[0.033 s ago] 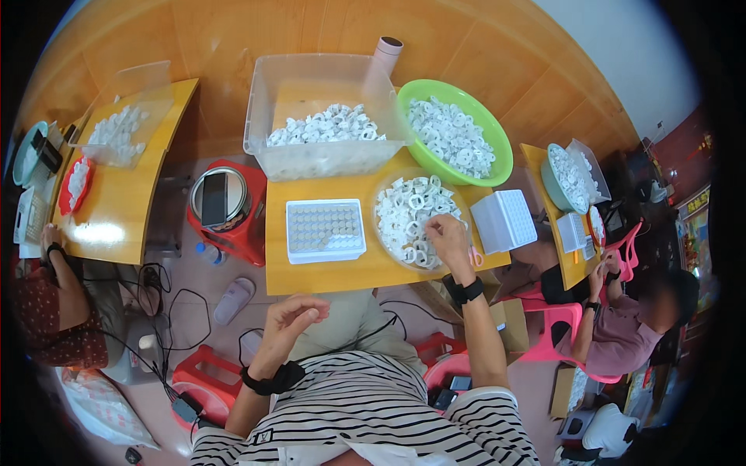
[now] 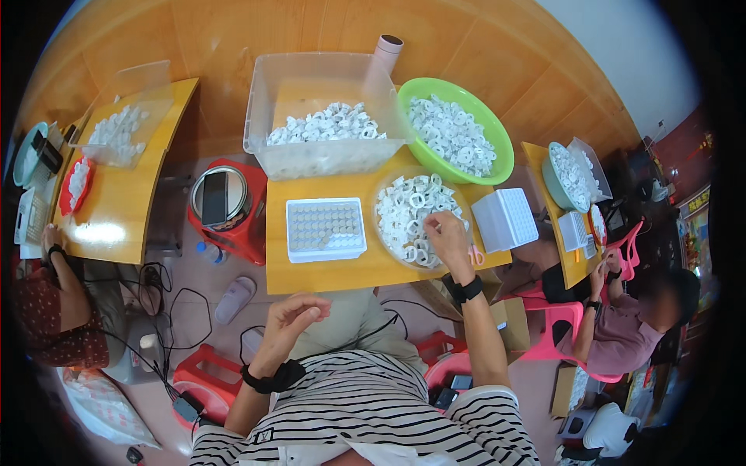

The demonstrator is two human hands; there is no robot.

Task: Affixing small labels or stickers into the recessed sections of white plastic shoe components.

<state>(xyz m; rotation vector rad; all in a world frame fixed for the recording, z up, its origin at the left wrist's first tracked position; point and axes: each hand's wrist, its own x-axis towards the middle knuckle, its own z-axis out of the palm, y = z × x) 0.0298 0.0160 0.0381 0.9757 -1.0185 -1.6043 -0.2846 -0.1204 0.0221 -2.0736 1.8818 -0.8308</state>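
My right hand [image 2: 448, 239] is over the right part of a round clear tray [image 2: 382, 242] heaped with small white ring-shaped plastic parts [image 2: 412, 203]. Its fingertips are pinched together, and whatever lies between them is too small to make out. In front of the table edge, above my lap, I hold my left hand [image 2: 294, 320] with curled fingers and the thumb against them; their content is hidden. A white box [image 2: 326, 250] left of the tray holds rows of small round pieces, greyish over most of it and whiter at the lower right.
Behind stand a clear plastic bin [image 2: 326, 159] and a green basin [image 2: 501, 159], both holding white parts. A white gridded block [image 2: 505, 220] and pink scissors [image 2: 475, 255] lie right. A red stool [image 2: 247, 233] bears a tin and phone. People work at tables on both sides.
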